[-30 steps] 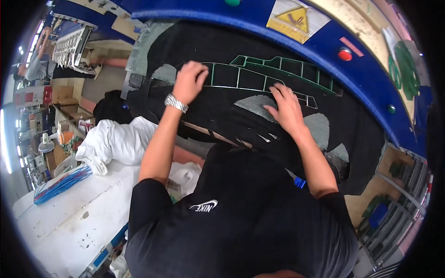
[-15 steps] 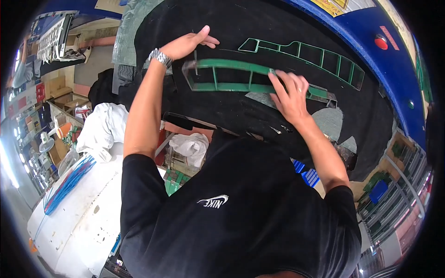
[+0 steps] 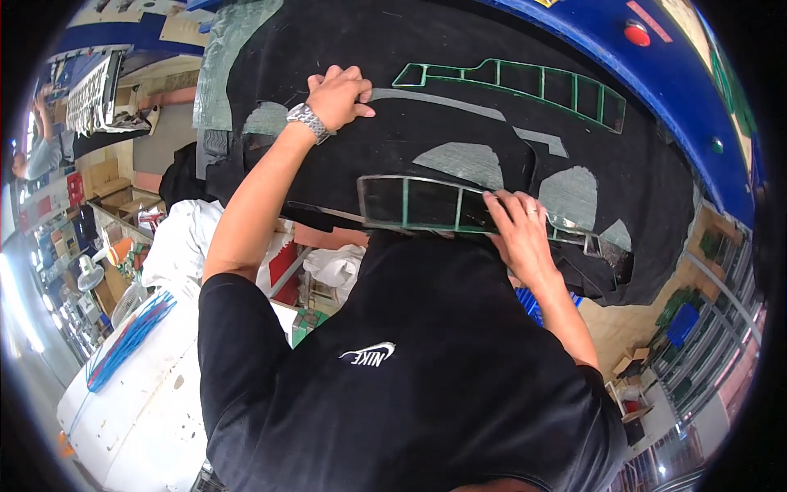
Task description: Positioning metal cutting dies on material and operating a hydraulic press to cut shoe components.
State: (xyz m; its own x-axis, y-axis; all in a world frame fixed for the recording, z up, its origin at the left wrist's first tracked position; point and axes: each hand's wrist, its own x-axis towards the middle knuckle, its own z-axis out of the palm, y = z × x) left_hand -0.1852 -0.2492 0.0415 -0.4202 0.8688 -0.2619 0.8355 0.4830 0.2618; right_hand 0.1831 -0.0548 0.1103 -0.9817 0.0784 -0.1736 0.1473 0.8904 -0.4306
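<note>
A large sheet of black material is spread over the bed of a blue-framed machine, filling the far half of the view. Pale cut-out openings are seen in the sheet where pieces are already gone.

The left hand is laid flat on the black sheet at far left, palm down, fingers spread and closed on nothing. A metal wristwatch is worn on that wrist.

The right hand is placed at the near edge of the sheet. Its fingers are bent over the right part of a green-edged cutting frame, a ladder-like strip divided into cells; the frame is pinched and held near the sheet's near edge. Whether it is lifted clear of the sheet cannot be told.

A second green-edged cutting frame, longer and also divided into cells, is lying on the sheet farther away, well apart from both hands.

A black T-shirt is worn by the person and fills the near middle. At near left a white table is seen with a bundle of blue and red cords lying on it. White bags are piled beside it.
</note>
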